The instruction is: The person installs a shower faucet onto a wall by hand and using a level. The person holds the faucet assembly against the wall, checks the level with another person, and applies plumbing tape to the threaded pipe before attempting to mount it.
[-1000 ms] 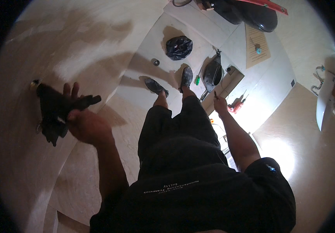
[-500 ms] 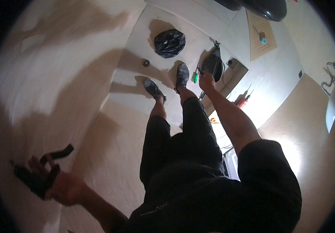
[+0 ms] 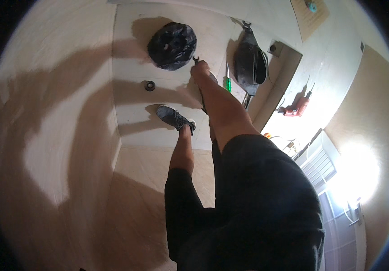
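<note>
My right hand [image 3: 200, 72] reaches forward, closed around a dark wrench [image 3: 196, 59] whose forked end sticks out past my fingers. The rest of its length is mostly hidden by my hand and forearm. Just beyond the hand, to the left, lies a round bundle wrapped in black plastic [image 3: 172, 46]. A screwdriver with a green handle [image 3: 228, 83] lies to the right of my forearm, beside a black zipped waist bag [image 3: 250, 65]. A small dark ring [image 3: 149, 86] lies on the floor to the left. My left hand is out of view.
My shoe [image 3: 172, 116] stands below the ring. A rectangular recess [image 3: 278, 83] opens right of the bag. Farther right are a red drill [image 3: 297, 106], cables and a white slatted unit [image 3: 318, 167] near a bright lamp [image 3: 354, 176]. A paper sheet [image 3: 309, 22] lies at the top.
My right hand has moved left with the wrench, from beside the waist bag to near the black bundle. My left hand, which held a black strap-like thing, has left the view.
</note>
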Demonstrator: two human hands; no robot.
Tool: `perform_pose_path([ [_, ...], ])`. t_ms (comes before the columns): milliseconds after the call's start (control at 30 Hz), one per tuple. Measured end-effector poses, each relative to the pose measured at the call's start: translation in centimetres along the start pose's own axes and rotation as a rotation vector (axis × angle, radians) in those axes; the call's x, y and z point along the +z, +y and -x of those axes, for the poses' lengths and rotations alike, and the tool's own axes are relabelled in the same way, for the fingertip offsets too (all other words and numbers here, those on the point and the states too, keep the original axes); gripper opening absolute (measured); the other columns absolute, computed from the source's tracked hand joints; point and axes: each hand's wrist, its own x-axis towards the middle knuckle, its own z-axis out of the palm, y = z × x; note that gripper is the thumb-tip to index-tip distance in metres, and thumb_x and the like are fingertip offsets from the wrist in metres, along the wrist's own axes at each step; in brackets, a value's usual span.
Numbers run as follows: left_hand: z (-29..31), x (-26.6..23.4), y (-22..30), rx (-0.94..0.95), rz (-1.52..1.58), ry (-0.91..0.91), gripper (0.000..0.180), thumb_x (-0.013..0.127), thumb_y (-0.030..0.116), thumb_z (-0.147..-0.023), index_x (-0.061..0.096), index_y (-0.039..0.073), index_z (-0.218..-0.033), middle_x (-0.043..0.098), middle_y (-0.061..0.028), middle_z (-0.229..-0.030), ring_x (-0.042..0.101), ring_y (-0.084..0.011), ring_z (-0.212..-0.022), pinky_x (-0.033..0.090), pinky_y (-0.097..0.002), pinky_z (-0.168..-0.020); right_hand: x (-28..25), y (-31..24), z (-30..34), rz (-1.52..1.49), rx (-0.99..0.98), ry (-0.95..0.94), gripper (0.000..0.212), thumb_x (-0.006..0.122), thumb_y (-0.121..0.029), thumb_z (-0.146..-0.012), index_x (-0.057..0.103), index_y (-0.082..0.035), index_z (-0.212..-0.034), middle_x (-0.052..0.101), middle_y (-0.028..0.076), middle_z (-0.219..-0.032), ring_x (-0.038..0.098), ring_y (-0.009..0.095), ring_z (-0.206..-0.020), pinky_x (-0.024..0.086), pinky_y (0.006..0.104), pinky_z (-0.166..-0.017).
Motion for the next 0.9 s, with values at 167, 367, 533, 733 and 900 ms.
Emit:
perform_pose_path([
  [167,-1.4,3.5,0.6,0.101,-0.029,-0.053,0.070,0.052,0.054,-0.095,0.036,0.005,-0.143,0.038,-0.0165,-0.140,0.037,-0.0297,-0.125,0.026,-0.0520,-0.101,2.7,2.2,-5.5,-0.553,-0.023,-0.010,0.035,0.062,-0.011,-0.085,0.066,-0.003,-0.118,0.070,0.022,-0.111,0.069,0.034,-0.105,0.055,0.0427,-0.088],
  [367,-1.8,4.7,0.9,0.135,-0.100,-0.068,0.063,0.054,0.050,-0.096,0.041,0.006,-0.139,0.043,-0.0143,-0.133,0.041,-0.0271,-0.117,0.030,-0.0495,-0.095,-0.8,5.4,-3.1,-0.342,-0.189,0.160,0.039,0.069,-0.018,-0.080,0.068,-0.004,-0.117,0.071,0.021,-0.109,0.070,0.032,-0.101,0.055,0.0436,-0.088],
  [533,-1.5,3.6,1.1,0.150,-0.127,-0.054,0.056,0.056,0.046,-0.096,0.045,0.007,-0.135,0.046,-0.0124,-0.127,0.044,-0.0250,-0.110,0.033,-0.0475,-0.089,-3.0,18.7,-3.5,-0.030,-0.033,0.168,0.032,0.063,-0.016,-0.081,0.070,-0.009,-0.111,0.071,0.020,-0.110,0.067,0.038,-0.106,0.054,0.0462,-0.091],
  [733,-0.8,3.8,1.7,0.201,-0.189,-0.037,0.049,0.059,0.042,-0.097,0.050,0.008,-0.131,0.050,-0.0101,-0.121,0.049,-0.0224,-0.102,0.037,-0.0450,-0.083,-4.8,26.4,-2.8,0.217,0.202,0.036,0.040,0.067,-0.035,-0.088,0.066,-0.010,-0.120,0.064,0.020,-0.127,0.061,0.038,-0.120,0.049,0.0491,-0.100],
  [900,-1.3,1.2,4.3,0.249,-0.260,0.001,0.043,0.061,0.038,-0.097,0.054,0.010,-0.128,0.054,-0.0082,-0.115,0.052,-0.0202,-0.096,0.041,-0.0429,-0.077,-2.4,22.7,-8.1,0.245,0.118,0.251,0.044,0.068,-0.034,-0.088,0.060,-0.014,-0.127,0.064,0.022,-0.124,0.063,0.039,-0.115,0.051,0.0509,-0.095],
])
